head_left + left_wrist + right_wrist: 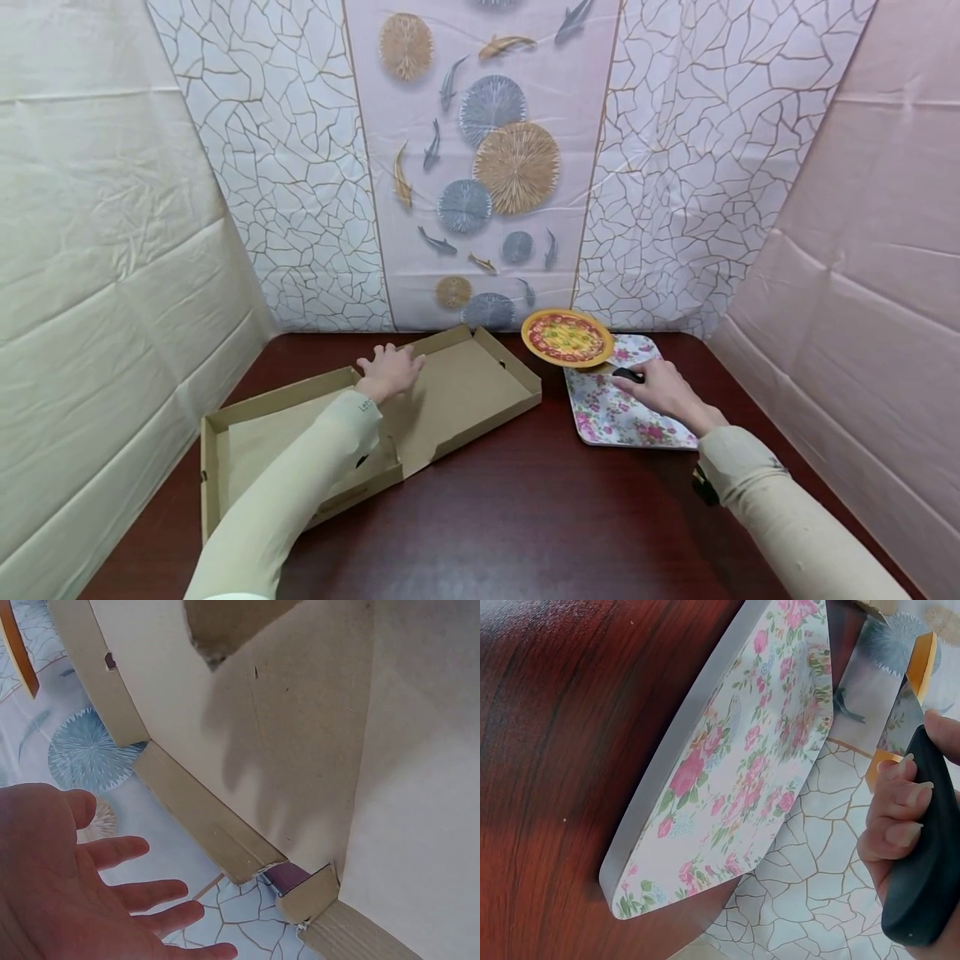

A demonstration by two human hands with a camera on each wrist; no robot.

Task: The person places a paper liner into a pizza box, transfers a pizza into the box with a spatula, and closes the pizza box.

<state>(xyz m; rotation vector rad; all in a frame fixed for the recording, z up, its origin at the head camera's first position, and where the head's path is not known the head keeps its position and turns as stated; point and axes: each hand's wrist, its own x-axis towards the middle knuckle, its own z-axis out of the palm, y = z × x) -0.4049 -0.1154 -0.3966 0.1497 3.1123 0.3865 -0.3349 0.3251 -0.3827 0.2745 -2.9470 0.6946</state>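
My right hand grips the black handle of a pizza server, fingers wrapped round it. Its metal blade reaches under a round pizza with a yellow-orange rim, which is held up above the far edge of a floral board. The open cardboard pizza box lies to the left. Over its far edge, near the fold between lid and base, hovers my left hand, fingers spread and holding nothing. In the left wrist view the palm faces the box; its shadow falls on the cardboard.
Everything stands on a dark red-brown wooden table. A patterned cloth backdrop rises behind it. Pale cloth walls enclose the left and right sides. A torn cardboard flap sticks up at the box's fold.
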